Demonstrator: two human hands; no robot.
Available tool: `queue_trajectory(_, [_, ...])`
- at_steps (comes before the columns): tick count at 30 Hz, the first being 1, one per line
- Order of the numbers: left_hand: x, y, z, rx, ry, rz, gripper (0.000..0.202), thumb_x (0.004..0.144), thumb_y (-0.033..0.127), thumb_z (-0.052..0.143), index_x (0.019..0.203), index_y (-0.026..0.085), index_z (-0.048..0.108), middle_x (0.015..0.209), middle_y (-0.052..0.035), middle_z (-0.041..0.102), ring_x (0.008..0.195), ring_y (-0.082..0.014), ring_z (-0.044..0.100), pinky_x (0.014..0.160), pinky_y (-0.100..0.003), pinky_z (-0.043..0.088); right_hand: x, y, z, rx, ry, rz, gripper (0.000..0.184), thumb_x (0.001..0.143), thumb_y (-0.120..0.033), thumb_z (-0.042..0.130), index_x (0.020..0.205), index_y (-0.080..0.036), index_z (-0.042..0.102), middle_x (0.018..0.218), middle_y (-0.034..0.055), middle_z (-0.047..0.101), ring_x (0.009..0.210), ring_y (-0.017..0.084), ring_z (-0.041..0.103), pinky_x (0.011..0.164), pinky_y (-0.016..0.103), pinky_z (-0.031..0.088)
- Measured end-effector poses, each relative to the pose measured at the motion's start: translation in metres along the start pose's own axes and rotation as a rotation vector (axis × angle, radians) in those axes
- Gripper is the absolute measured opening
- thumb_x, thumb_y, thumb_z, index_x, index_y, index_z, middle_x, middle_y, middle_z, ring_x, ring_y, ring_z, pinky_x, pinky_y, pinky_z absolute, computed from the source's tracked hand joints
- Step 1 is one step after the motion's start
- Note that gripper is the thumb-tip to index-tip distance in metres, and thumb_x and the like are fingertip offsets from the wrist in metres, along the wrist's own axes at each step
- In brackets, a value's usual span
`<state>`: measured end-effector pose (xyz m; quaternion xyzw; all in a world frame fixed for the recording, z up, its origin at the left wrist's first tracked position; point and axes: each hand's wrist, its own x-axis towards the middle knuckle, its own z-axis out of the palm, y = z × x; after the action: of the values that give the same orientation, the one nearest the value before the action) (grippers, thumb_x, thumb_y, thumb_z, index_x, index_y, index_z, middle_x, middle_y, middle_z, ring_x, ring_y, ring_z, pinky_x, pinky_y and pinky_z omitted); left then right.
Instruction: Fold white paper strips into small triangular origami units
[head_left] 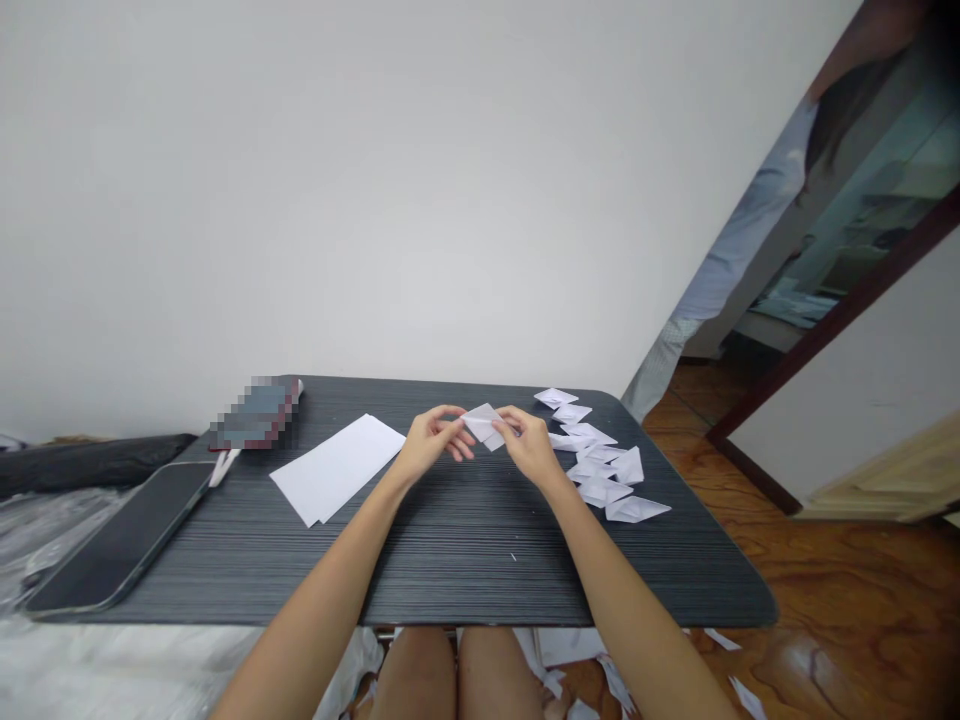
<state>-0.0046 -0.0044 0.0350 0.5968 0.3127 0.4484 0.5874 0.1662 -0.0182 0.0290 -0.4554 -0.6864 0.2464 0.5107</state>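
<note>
A small folded piece of white paper (484,424) is held up over the middle of the table between my two hands. My left hand (437,434) pinches its left corner between thumb and index finger, the other fingers loosely curled. On the right, my right hand (527,438) grips the opposite side with the thumb in front. Several folded paper boats (600,462) lie in a loose cluster just right of my right hand. Flat white paper sheets (337,470) rest to the left of my left hand.
The dark table (480,560) stands against a white wall. A phone (127,540) lies at its left edge, near a blurred-out reddish object (259,415). Paper scraps (746,697) litter the wooden floor. Another person (720,270) stands beyond the wall's edge at right.
</note>
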Motion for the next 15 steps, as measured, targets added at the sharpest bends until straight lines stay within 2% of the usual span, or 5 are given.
queue_trajectory(4, [-0.002, 0.001, 0.004, -0.070, 0.087, 0.047, 0.035, 0.068, 0.037, 0.058, 0.088, 0.008, 0.052, 0.072, -0.0110, 0.066, 0.063, -0.0195, 0.064, 0.058, -0.029, 0.051, -0.004, -0.009, 0.005, -0.135, 0.016, -0.132, 0.017, 0.078, -0.025, 0.044, 0.084, -0.022, 0.060, 0.085, 0.0045, 0.063, 0.082, 0.020, 0.054, 0.079, 0.034, 0.036])
queue_trajectory(8, [-0.003, 0.002, 0.004, -0.086, 0.143, 0.092, 0.030, 0.063, 0.033, 0.064, 0.078, 0.007, 0.057, 0.076, -0.0103, 0.066, 0.071, -0.0206, 0.063, 0.073, -0.036, 0.049, -0.006, -0.017, 0.008, -0.125, -0.002, -0.194, 0.016, 0.077, -0.024, 0.047, 0.088, -0.023, 0.059, 0.099, 0.0057, 0.059, 0.098, 0.020, 0.049, 0.088, 0.036, 0.030])
queue_trajectory(12, [-0.003, 0.004, 0.005, 0.040, 0.161, 0.161, 0.023, 0.063, 0.030, 0.063, 0.075, 0.010, 0.062, 0.074, -0.0063, 0.067, 0.071, -0.0185, 0.063, 0.076, -0.034, 0.048, -0.003, -0.018, 0.008, -0.070, 0.036, -0.149, 0.011, 0.072, -0.030, 0.054, 0.076, -0.021, 0.059, 0.115, 0.0059, 0.049, 0.108, 0.020, 0.042, 0.092, 0.035, 0.027])
queue_trajectory(15, [-0.005, 0.005, 0.006, 0.124, 0.153, 0.209, 0.020, 0.065, 0.027, 0.061, 0.077, 0.011, 0.063, 0.076, -0.0057, 0.067, 0.074, -0.0179, 0.062, 0.077, -0.032, 0.048, 0.000, -0.012, 0.008, 0.002, 0.047, -0.040, 0.016, 0.067, -0.034, 0.058, 0.072, -0.019, 0.060, 0.114, 0.0072, 0.047, 0.107, 0.020, 0.042, 0.086, 0.032, 0.032])
